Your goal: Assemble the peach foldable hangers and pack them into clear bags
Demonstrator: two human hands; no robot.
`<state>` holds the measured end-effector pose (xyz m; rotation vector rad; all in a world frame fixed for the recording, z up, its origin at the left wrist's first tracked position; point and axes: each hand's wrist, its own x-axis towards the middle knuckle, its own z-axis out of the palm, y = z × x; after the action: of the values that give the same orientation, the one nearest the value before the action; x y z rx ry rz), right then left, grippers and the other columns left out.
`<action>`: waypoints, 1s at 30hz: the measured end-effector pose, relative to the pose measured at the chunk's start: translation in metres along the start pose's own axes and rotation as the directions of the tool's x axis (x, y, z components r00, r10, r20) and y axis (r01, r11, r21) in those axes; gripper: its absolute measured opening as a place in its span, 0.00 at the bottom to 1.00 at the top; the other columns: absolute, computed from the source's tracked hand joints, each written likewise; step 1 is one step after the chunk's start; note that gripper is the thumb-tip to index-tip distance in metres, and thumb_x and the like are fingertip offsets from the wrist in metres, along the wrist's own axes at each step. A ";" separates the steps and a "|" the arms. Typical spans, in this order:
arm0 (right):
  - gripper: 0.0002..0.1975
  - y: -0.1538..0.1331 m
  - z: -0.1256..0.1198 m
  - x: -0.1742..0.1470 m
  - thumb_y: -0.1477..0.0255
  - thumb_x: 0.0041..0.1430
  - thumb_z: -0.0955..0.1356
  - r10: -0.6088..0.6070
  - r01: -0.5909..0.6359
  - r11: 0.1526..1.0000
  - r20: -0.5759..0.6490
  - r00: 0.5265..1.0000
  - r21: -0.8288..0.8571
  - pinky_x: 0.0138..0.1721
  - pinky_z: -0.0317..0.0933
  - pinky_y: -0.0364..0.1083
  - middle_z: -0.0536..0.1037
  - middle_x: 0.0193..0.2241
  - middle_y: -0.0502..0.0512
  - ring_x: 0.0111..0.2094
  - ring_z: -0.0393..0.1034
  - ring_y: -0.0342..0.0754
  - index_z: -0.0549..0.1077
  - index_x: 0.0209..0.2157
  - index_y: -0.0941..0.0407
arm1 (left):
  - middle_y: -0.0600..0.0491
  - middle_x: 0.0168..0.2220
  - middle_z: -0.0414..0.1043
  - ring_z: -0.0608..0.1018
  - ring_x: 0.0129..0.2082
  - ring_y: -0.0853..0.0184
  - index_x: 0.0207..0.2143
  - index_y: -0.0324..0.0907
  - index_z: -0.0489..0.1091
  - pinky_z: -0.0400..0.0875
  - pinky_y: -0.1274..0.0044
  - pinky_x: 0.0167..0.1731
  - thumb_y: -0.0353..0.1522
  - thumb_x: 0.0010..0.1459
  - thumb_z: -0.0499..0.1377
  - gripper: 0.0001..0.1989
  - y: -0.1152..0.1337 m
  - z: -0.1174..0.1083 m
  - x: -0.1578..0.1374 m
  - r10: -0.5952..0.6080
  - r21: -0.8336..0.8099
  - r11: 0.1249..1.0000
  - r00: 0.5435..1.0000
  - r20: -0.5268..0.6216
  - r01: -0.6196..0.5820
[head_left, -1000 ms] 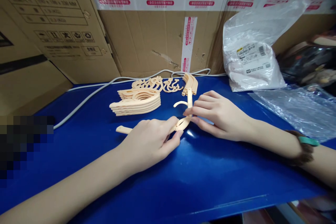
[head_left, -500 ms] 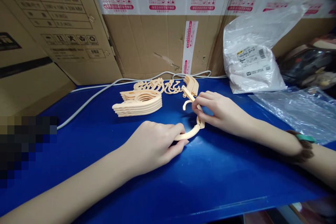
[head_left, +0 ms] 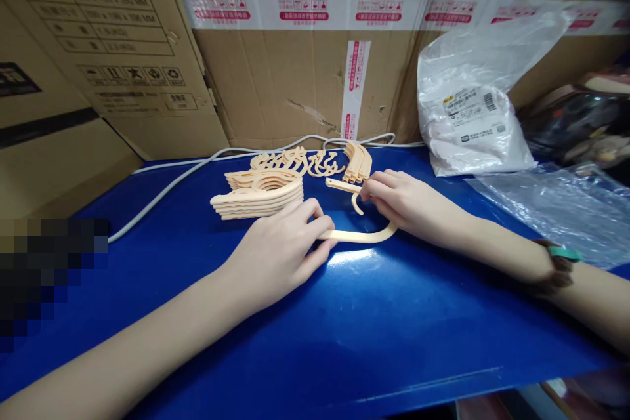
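Note:
Both hands are on a cream plastic folding hanger (head_left: 361, 236) held over the blue table. My left hand (head_left: 283, 249) is closed, thumb and fingers pinching the left end of its long curved arm. My right hand (head_left: 411, 203) closes round the hanger's joint, which its fingers hide. From that grip a second, straight-looking arm points left, with a small hook curling down beneath it. Just beyond my left hand lies a stack of folded cream hangers (head_left: 258, 200). Behind are loose hook pieces (head_left: 280, 161) and a bundle of curved hanger arms (head_left: 358, 163).
Cardboard boxes (head_left: 275, 79) wall off the table's back and left. A white cable (head_left: 172, 193) runs along the back and down the left side. At the right stand a white plastic bag (head_left: 472, 125) and a flat clear plastic sheet (head_left: 556, 210).
My left hand has moved left and slightly up, with the long arm now stretched more level. The hanger's other arm has swung down to the left, and the hook has turned downward.

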<state>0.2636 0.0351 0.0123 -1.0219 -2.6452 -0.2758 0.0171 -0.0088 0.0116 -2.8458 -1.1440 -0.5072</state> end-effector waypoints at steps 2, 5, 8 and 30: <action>0.10 0.001 0.001 0.000 0.80 0.65 0.58 -0.010 0.010 1.000 -0.004 1.000 0.010 0.38 0.58 0.49 0.73 0.36 0.59 0.36 0.66 0.51 0.69 0.38 0.59 | 0.53 0.39 0.68 0.73 0.38 0.63 0.40 0.43 0.71 0.64 0.73 0.33 0.33 0.67 0.50 0.10 -0.001 0.001 0.000 0.003 -0.005 1.000 1.000 0.009 -0.003; 0.10 0.002 0.003 0.000 0.80 0.66 0.58 -0.022 0.022 1.000 -0.005 1.000 0.003 0.38 0.57 0.48 0.73 0.37 0.59 0.36 0.66 0.51 0.69 0.38 0.59 | 0.52 0.40 0.69 0.73 0.40 0.62 0.42 0.41 0.70 0.66 0.72 0.36 0.32 0.67 0.50 0.10 -0.001 0.002 0.000 0.007 -0.023 1.000 1.000 0.029 -0.007; 0.10 0.003 0.005 0.000 0.79 0.67 0.58 -0.025 0.025 0.999 -0.006 1.000 -0.029 0.37 0.56 0.48 0.73 0.37 0.58 0.35 0.66 0.50 0.69 0.39 0.59 | 0.53 0.40 0.71 0.74 0.40 0.63 0.41 0.40 0.70 0.66 0.71 0.38 0.32 0.68 0.50 0.09 -0.001 0.003 0.001 -0.002 -0.060 0.998 0.999 0.040 0.004; 0.11 -0.008 -0.007 -0.002 0.71 0.69 0.60 -0.100 0.098 0.991 -0.022 0.995 -0.086 0.39 0.54 0.48 0.75 0.37 0.58 0.37 0.67 0.50 0.71 0.39 0.59 | 0.55 0.33 0.75 0.75 0.35 0.64 0.33 0.42 0.72 0.64 0.74 0.36 0.34 0.63 0.55 0.08 -0.008 -0.031 0.022 -0.232 -0.116 0.969 0.965 -0.123 0.218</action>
<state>0.2614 0.0259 0.0173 -0.9072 -2.6847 -0.4242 0.0177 0.0075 0.0469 -2.7244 -1.4634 -0.7790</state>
